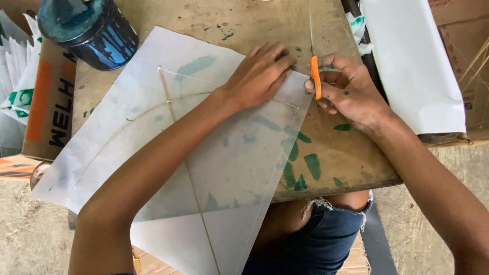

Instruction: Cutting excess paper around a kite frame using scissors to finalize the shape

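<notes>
A flattened brown cardboard box [51, 102] lies at the left edge of the table [351, 168], partly under a dark blue can; it carries an orange stripe and black lettering. Another brown cardboard box [466, 46] stands at the far right, its face partly covered by a white sheet.

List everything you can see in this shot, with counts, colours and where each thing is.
paper sheet: one, translucent white, across the board, thin sticks under it
board: one, brown with green paint smears, on the lap
blade tool: one, orange handle, in right hand
can: one, dark blue, top left
white paper: one, right edge
cardboard box: one, brown and orange, left
left hand: flat on the sheet
right hand: gripping the tool
</notes>
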